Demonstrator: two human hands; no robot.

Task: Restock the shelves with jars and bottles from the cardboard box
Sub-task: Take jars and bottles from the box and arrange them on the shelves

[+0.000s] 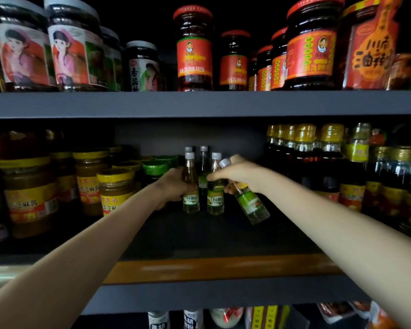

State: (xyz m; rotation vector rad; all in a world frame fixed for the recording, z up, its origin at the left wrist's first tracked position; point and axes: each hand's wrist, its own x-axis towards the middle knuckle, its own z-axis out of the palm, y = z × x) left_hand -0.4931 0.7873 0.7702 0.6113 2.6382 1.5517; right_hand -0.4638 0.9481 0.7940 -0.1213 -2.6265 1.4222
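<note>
My arms: both reach in over the orange-edged lip of the middle shelf (199, 269), toward the gap at its middle.
Right hand (241, 176): my fingers are curled round a small green-labelled bottle (249, 200), held tilted, its white cap up by my knuckles and its base swung out toward me and to the right, clear of the shelf floor.
Left hand (173, 186): it wraps the side of the front-left bottle (190, 186), which stands upright on the shelf.
Between my hands: the front-right bottle (215, 193) stands upright, just beside my right fingertips; I cannot tell if they touch it.
Behind my hands: two more white-capped bottles (203, 160) of the same kind stand in a back row.
Left of my left hand: green-lidded jars (156, 168), then yellow-lidded sesame jars (115, 188).
Right of my right hand: open shelf floor, then tall dark sauce bottles (330, 162) well apart.
Cardboard box: not in view.
Step in hand: I judge I am setting the tilted bottle into the row while steadying its neighbours.
Next move: bring the bottle upright and lower it just right of the front-right one, label out, without knocking the row; only then let go.
</note>
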